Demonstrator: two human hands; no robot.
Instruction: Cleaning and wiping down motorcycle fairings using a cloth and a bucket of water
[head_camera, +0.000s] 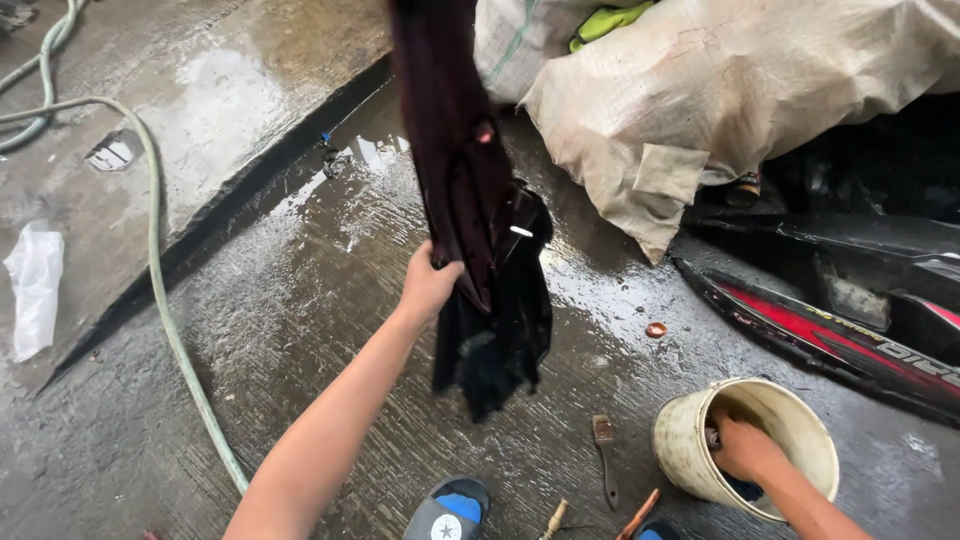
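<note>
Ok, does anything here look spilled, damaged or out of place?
Water is pooled across the concrete floor, and a crumpled clear plastic bag lies loose near the green hose. A small brush lies on the wet ground beside the bucket. Nothing looks broken.

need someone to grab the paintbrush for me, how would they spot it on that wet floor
Start at the cream bucket that the right hand reaches into, at the lower right of the wet concrete floor. Just to its left lies the paintbrush, flat on the ground below the dark wet cloth held up by the left hand. Its square bristle head and dark straight handle set it apart from the orange-handled tool nearby.
</note>
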